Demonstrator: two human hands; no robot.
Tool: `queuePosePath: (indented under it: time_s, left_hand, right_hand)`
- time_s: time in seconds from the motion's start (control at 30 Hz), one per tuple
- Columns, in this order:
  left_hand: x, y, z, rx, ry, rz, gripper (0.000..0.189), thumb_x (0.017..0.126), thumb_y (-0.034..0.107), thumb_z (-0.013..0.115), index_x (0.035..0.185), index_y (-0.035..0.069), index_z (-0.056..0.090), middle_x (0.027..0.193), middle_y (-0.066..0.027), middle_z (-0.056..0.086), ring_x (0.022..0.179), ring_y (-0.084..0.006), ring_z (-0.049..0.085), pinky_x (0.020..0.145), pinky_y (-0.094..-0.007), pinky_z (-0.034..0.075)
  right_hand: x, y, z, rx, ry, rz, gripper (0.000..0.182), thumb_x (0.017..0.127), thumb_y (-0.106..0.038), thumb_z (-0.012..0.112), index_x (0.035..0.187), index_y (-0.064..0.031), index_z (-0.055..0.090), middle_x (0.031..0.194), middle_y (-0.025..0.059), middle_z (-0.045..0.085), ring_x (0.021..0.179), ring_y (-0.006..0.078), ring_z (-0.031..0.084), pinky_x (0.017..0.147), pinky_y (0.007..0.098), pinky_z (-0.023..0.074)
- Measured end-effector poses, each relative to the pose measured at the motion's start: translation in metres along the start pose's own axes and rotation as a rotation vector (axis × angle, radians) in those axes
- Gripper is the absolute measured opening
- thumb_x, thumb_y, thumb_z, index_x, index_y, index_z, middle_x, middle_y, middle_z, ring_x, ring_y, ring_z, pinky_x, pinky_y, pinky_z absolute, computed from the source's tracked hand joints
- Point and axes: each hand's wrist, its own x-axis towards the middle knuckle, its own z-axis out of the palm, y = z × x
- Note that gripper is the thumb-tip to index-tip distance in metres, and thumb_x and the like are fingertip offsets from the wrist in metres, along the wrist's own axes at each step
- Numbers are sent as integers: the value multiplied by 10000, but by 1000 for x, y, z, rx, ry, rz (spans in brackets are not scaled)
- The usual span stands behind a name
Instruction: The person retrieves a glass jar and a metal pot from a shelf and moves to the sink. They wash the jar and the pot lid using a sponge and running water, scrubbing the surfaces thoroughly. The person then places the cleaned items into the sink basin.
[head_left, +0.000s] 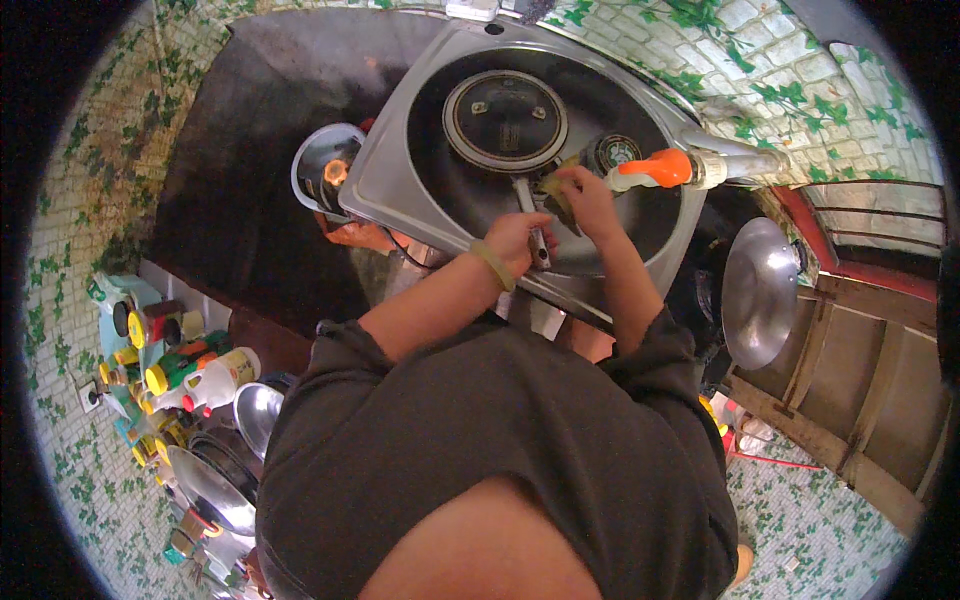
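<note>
A round pan (506, 124) with a dark face and pale rim lies in the metal sink (375, 176). Its long metal handle (525, 196) points towards me. My left hand (516, 241) is closed around the end of that handle. In my right hand (591, 201) is a yellowish-green scrubbing sponge or cloth (553, 184), held right by the spot where handle and pan meet. Part of the sponge is covered by my fingers. Beside my right hand, the orange-tipped tap (664, 169) reaches in over the basin.
A round dark drain piece (616, 150) shows behind the tap. Left of the sink hangs or stands a pale-rimmed bucket (300, 176). A metal wok (761, 292) is at the right. Several bottles (229, 375) and metal bowls (214, 487) crowd the lower left.
</note>
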Motion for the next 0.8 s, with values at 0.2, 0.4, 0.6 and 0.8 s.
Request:
queuePosePath:
  time_s: [0.2, 0.4, 0.6, 0.8]
  left_hand:
    - [18, -11, 9, -16, -80, 27, 142, 848, 116, 506, 962, 33, 526, 777, -88, 587, 685, -230, 577, 648, -347, 482]
    - [27, -13, 14, 69, -70, 0, 180, 846, 152, 522, 986, 39, 531, 863, -91, 586, 754, -220, 574, 678, -349, 476]
    - [34, -4, -8, 386, -3, 182, 236, 812, 159, 565, 1017, 42, 555, 950, -84, 586, 865, -221, 563, 724, -355, 468]
    - [-13, 60, 4, 939, 230, 854, 371, 734, 108, 611, 1096, 43, 560, 1079, -125, 544, 998, -270, 520, 861, -345, 420]
  right_hand:
    - [-12, -17, -20, 22, 16, 2, 220, 822, -106, 522, 1026, -87, 603, 891, 151, 636, 847, 281, 616, 741, 337, 462]
    - [-15, -9, -26, -82, 35, 8, 235, 830, -109, 500, 1047, -108, 591, 871, 166, 634, 834, 330, 610, 725, 364, 464]
    - [-11, -16, -32, 1, 114, 107, 310, 814, -92, 516, 1118, -46, 549, 1000, 156, 611, 953, 274, 583, 830, 327, 434]
    - [9, -16, -17, 279, 313, -87, 485, 781, -36, 558, 1248, -9, 430, 1145, 155, 538, 1061, 223, 525, 916, 312, 392]
